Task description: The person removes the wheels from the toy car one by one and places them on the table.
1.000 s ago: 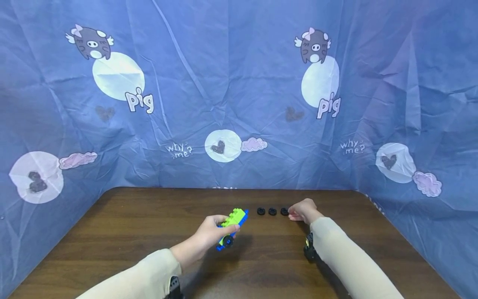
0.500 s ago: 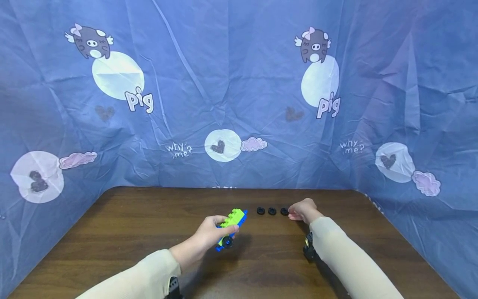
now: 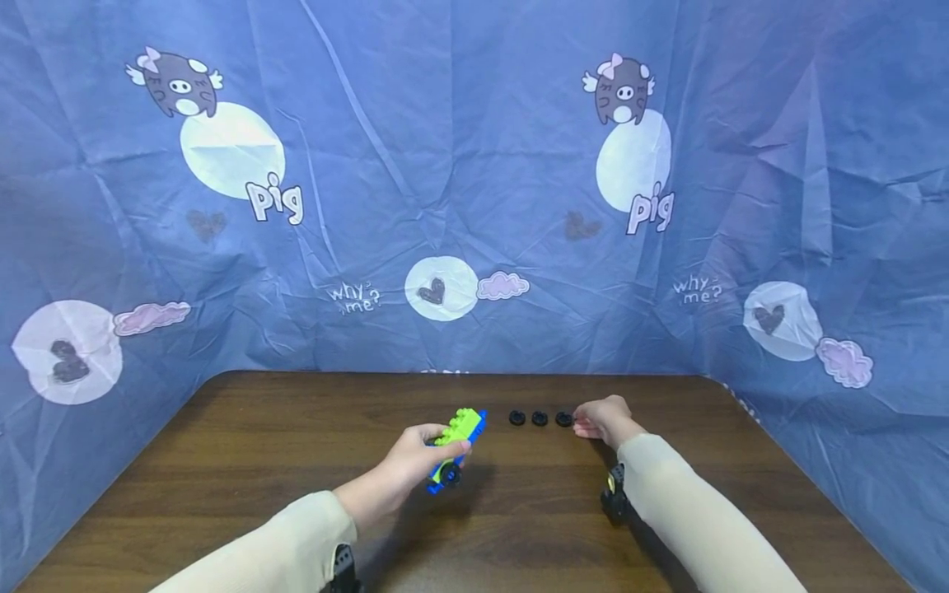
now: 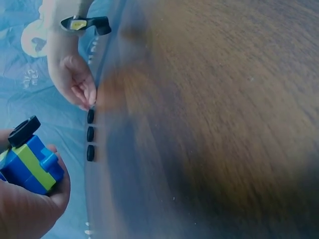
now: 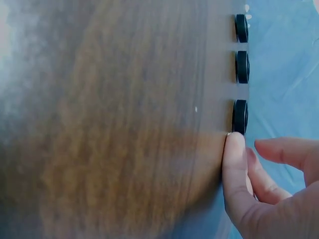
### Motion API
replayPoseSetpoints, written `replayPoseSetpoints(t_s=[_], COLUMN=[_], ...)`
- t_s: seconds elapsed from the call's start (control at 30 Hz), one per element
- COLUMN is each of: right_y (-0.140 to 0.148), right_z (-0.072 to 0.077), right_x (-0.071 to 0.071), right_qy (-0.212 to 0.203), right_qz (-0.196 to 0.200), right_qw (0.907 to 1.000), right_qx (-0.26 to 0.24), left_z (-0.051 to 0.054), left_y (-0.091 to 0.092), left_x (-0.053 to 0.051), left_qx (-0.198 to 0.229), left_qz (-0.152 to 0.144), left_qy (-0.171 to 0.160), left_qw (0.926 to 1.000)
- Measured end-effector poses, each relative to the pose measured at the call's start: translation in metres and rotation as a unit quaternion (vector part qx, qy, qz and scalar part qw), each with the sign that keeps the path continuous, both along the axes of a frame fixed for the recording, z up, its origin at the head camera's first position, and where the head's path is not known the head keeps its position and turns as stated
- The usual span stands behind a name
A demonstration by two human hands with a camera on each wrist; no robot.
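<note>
My left hand [image 3: 406, 463] grips a toy brick car [image 3: 464, 423] of lime-green and blue pieces above the table. One black wheel [image 3: 450, 474] sits on the car's near side; the left wrist view also shows this attached wheel [image 4: 24, 131]. Three loose black wheels [image 3: 539, 418] lie flat in a row on the table. My right hand [image 3: 606, 418] is at the right end of that row. In the right wrist view, one fingertip [image 5: 236, 142] touches or nearly touches the edge of the closest wheel [image 5: 239, 117]; the other fingers stand apart from it, holding nothing.
The brown wooden table [image 3: 296, 420] has its far edge just behind the wheels. A blue printed curtain [image 3: 474, 181] hangs around the back and sides. Dark devices are strapped to both wrists, the right one [image 3: 614, 494] just above the table.
The left hand and the car have shifted very slightly up and to the left. The right hand and the row of loose wheels stay nearly in place.
</note>
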State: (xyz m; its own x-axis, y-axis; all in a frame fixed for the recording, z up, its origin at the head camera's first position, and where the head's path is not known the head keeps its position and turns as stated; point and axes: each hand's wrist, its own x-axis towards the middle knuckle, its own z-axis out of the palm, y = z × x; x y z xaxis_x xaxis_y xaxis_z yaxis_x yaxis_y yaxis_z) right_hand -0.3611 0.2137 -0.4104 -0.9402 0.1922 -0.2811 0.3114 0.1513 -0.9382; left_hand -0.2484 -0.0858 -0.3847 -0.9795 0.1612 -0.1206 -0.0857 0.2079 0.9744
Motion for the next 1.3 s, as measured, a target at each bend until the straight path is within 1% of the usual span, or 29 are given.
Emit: replayPoseSetpoints(t_s=[0.1, 0.17, 0.2, 0.27, 0.37, 0.5, 0.6, 0.73, 0.83, 1.03, 1.3], right_y=[0.0, 0.0, 0.0, -0.001, -0.001, 0.001, 0.003, 0.003, 0.001, -0.006, -0.02], right_z=[0.0, 0.0, 0.001, 0.003, 0.008, 0.017, 0.026, 0.035, 0.041, 0.047, 0.052], right_x=[0.001, 0.002, 0.003, 0.004, 0.006, 0.009, 0.011, 0.015, 0.018, 0.025, 0.038], right_qy=[0.006, 0.008, 0.009, 0.01, 0.013, 0.021, 0.021, 0.014, 0.011, 0.011, 0.023], right_qz=[-0.002, -0.009, -0.013, -0.018, -0.016, 0.003, 0.017, 0.036, 0.047, 0.08, 0.12], right_qw=[1.0, 0.9999, 0.9998, 0.9997, 0.9996, 0.9989, 0.9982, 0.9977, 0.9973, 0.9956, 0.9917], right_qx=[-0.008, -0.01, -0.011, -0.011, -0.017, -0.043, -0.053, -0.055, -0.055, -0.047, -0.041], left_z=[0.0, 0.0, 0.0, 0.001, 0.004, 0.008, 0.01, 0.012, 0.013, 0.018, 0.025], left_y=[0.0, 0.0, 0.0, 0.0, -0.002, -0.004, -0.006, -0.006, -0.004, 0.003, 0.012], left_x=[-0.001, -0.002, -0.002, -0.002, -0.003, -0.004, -0.005, -0.006, -0.007, -0.01, -0.013], left_qx=[0.004, 0.003, 0.01, 0.027, 0.055, 0.079, 0.087, 0.088, 0.083, 0.076, 0.066], left_qz=[-0.002, -0.007, -0.013, -0.028, -0.06, -0.099, -0.118, -0.122, -0.115, -0.109, -0.133], left_qy=[-0.003, -0.006, -0.009, -0.016, -0.027, -0.037, -0.041, -0.038, -0.035, -0.025, 0.008], left_qw=[1.0, 1.0, 0.9998, 0.9991, 0.9964, 0.9912, 0.9884, 0.9878, 0.9893, 0.9908, 0.9889])
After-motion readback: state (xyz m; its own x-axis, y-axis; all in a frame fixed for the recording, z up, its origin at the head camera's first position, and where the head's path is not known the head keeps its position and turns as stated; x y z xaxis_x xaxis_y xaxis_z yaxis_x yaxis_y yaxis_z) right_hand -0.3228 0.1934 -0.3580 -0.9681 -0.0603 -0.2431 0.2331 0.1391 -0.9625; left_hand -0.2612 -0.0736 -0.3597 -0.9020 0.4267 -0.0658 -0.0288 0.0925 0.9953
